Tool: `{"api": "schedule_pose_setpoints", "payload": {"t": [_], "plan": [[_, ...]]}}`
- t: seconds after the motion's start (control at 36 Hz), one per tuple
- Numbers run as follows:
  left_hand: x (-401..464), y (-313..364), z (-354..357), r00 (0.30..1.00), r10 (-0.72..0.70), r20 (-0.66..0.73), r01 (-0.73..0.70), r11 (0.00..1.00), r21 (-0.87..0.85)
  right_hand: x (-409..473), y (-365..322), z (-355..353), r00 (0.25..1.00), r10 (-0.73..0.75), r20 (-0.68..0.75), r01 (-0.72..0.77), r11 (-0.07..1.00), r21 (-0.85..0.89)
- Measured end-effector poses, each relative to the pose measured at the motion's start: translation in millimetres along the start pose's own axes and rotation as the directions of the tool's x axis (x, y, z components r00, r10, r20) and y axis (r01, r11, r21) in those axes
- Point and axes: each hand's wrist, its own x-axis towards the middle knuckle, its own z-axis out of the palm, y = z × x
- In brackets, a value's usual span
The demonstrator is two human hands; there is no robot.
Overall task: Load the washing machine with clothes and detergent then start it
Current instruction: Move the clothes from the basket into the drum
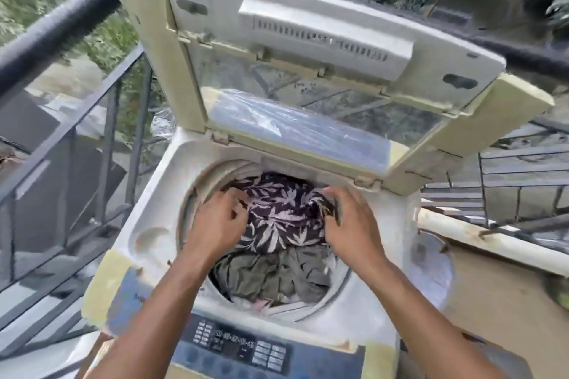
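Washing machine (160, 224), a worn white top-loader, fills the middle of the view with its folding lid (323, 49) swung up toward 12 o'clock. A dark metal railing (61, 120) runs past it from 9 to 11 o'clock, with greenery beyond. The round drum opening (345, 283) sits at the centre of the machine, and the blue control panel (240, 348) with its rows of buttons lies at 6 o'clock, between the two forearms. Inside the drum, a dark garment with a pale leaf print (283, 215) lies on top at the 12 o'clock side, and a crumpled olive-grey garment (277, 274) lies just below it toward 6 o'clock. The left hand (215, 218) is at the printed garment's 9 o'clock edge, fingers curled into the cloth. The right hand (354, 218) is at its 3 o'clock edge, fingers bent and gathering the fabric. Both hands are blurred, so the exact hold of each finger cannot be told.
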Motion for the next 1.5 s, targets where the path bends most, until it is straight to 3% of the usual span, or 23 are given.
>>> {"api": "schedule_pose_setpoints", "payload": {"t": [0.11, 0.22, 0.31, 0.5, 0.58, 0.67, 0.75, 0.81, 0.89, 1.06, 1.28, 1.5], "plan": [[23.1, -21.7, 38.0, 0.944, -0.032, 0.327, -0.032, 0.982, 0.187, 13.9, 12.6, 42.9, 0.949, -0.032, 0.313, 0.103, 0.972, -0.213], [42.6, -34.0, 76.5, 0.861, -0.130, 0.491, -0.047, 0.942, 0.331, 35.3, 25.4, 82.3, 0.862, 0.145, 0.485, 0.112, 0.879, -0.463], [52.3, -30.6, 91.3, 0.840, -0.150, 0.521, -0.045, 0.938, 0.344, 50.5, 37.5, 100.9, 0.834, 0.219, 0.507, 0.090, 0.852, -0.516], [94.6, -29.3, 93.8, 0.872, -0.212, 0.441, 0.062, 0.942, 0.329, 93.3, 57.3, 112.6, 0.839, 0.281, 0.467, -0.015, 0.868, -0.496], [100.4, -34.7, 98.7, 0.848, -0.217, 0.484, 0.029, 0.930, 0.366, 100.3, 58.3, 117.9, 0.766, 0.366, 0.529, -0.065, 0.862, -0.502], [97.6, -40.7, 104.6, 0.805, -0.222, 0.550, -0.023, 0.915, 0.404, 100.9, 61.9, 118.8, 0.639, 0.450, 0.624, -0.082, 0.846, -0.527], [99.5, -43.2, 105.6, 0.769, -0.240, 0.592, 0.015, 0.933, 0.359, 100.6, 63.8, 113.2, 0.565, 0.452, 0.690, -0.079, 0.862, -0.500], [105.2, -45.6, 105.0, 0.790, -0.242, 0.563, 0.085, 0.953, 0.291, 99.1, 63.6, 108.8, 0.585, 0.423, 0.692, -0.069, 0.876, -0.477], [110.4, -40.2, 100.4, 0.856, -0.178, 0.485, 0.115, 0.981, 0.158, 90.7, 63.3, 103.2, 0.695, 0.347, 0.630, -0.045, 0.895, -0.444], [74.8, 10.8, 73.0, 0.890, -0.036, 0.454, 0.006, 0.998, 0.066, 52.6, 62.3, 80.8, 0.845, 0.159, 0.511, 0.012, 0.949, -0.316], [5.6, 85.2, 59.7, 0.893, 0.223, 0.392, -0.216, 0.974, -0.063, -21.0, 60.2, 10.2, 0.951, 0.066, 0.301, -0.069, 0.998, -0.002], [-42.5, 176.3, 71.2, 0.831, 0.466, 0.303, -0.435, 0.885, -0.168, -80.9, 94.2, -66.5, 0.988, 0.147, -0.040, -0.131, 0.957, 0.260]]}}
